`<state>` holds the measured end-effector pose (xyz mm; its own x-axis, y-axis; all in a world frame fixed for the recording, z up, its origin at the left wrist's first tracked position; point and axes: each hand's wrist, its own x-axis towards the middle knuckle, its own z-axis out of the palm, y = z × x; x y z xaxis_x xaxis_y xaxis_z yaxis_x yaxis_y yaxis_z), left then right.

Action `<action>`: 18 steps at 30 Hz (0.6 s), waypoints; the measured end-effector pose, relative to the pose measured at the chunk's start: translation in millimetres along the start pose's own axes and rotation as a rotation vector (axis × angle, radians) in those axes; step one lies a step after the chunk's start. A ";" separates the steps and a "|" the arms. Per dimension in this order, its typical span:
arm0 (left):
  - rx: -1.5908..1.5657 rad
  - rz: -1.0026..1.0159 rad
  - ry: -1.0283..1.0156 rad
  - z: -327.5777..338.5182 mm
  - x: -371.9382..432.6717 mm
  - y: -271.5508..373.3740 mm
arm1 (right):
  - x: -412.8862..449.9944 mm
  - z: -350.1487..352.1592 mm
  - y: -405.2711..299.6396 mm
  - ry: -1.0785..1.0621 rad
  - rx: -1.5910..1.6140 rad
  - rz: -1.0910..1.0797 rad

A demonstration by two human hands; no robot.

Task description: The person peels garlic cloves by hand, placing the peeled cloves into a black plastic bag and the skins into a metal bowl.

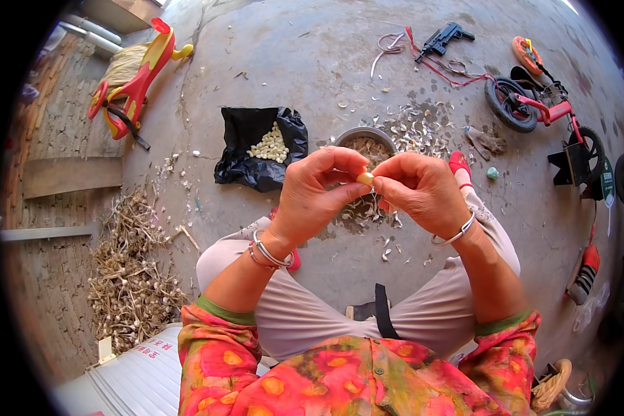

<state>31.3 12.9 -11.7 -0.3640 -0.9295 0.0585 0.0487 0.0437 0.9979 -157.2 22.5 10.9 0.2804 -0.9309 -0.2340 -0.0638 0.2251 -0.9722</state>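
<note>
A pale yellow garlic clove point(365, 179) is pinched between the thumb and forefinger of my left hand point(320, 190). From the other side, my right hand point(421, 190) meets it, its thumb and fingertips closed on a bit of skin at the clove's end. Both hands are raised over a metal bowl point(365, 130) that holds brownish garlic cloves or skins; my fingers hide its near part. Left of the bowl, a black plastic bag point(239, 127) lies spread open on the floor with a heap of peeled cloves point(271, 145) in it.
Garlic skins point(421, 130) litter the damp concrete around the bowl. Dried garlic bulbs with stalks point(135, 275) are piled at left by the brick wall. A red-yellow ride-on toy point(140, 78) stands at upper left. At right are a red balance bike point(546, 112) and a toy gun point(444, 39).
</note>
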 end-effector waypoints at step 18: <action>0.030 0.127 0.000 8.0 1.4 3.8 | 2.7 3.6 7.5 0.137 -0.114 -0.127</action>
<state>23.6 14.6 -7.6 -0.3564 -0.9160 0.1840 0.0666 0.1716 0.9829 -153.5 22.8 2.9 0.1609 -0.9818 -0.1009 -0.1462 0.0773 -0.9862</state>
